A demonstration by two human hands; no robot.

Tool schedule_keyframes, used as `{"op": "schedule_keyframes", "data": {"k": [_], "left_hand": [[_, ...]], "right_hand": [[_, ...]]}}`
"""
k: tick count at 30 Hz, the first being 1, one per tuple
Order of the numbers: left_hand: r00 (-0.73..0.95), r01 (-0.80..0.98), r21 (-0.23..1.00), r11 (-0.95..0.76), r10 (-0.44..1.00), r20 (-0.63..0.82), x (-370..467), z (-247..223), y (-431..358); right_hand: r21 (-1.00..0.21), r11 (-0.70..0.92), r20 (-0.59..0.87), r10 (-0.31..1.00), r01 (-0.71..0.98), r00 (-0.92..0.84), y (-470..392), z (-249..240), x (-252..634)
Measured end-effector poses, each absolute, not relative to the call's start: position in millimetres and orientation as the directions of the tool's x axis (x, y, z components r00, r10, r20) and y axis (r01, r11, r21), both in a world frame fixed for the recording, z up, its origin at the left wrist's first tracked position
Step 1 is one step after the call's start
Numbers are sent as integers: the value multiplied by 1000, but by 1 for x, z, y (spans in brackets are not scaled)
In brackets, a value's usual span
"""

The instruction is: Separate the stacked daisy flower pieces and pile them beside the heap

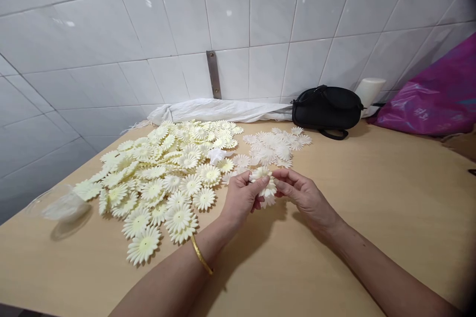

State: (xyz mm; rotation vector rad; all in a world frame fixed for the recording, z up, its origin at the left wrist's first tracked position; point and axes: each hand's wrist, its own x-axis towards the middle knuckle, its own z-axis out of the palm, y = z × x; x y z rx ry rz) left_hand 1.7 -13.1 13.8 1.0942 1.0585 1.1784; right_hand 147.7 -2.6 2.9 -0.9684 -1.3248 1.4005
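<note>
Both hands are up front, working close together just above the desk (390, 208), and the flower (262, 178) is right between them. The left hand (240, 195) has it, thumb laid across the petals, fingers curled in behind. Over on the other side, the right hand (303, 194) comes in narrow, thumb and fingertips drawn together at the flower's right edge; whether they pinch a petal, I can't tell. A few paler petals (268, 201) peek out just below, and I can't say if they're held or lying on the desk.

Left of the hands, here's the big spread: yellow flowers (152, 189), heaped deep at the back, looser toward the front, a couple of them stacked near the gold bangle (201, 256) on the left arm. Beyond the hands sits a smaller pile of white flowers (266, 147), and a white star-shaped piece (217, 155) rests on the heap's right side. Out at far left, some clear plastic (67, 208), too blurred to read well.

Along the tiled wall (269, 20) runs a white cloth (230, 110), below a metal strip (213, 74). Then, going right: a black case (327, 108), a white cylinder (370, 90) partly behind it, and a purple bag (431, 96).
</note>
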Motion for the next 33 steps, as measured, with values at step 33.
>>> {"op": "schedule_keyframes", "data": {"k": [33], "left_hand": [[-47,-174,985,11,999,-20,-8,-4,6]], "right_hand": [[-948,17,-4,998,-317,65,20,-3,166]]}}
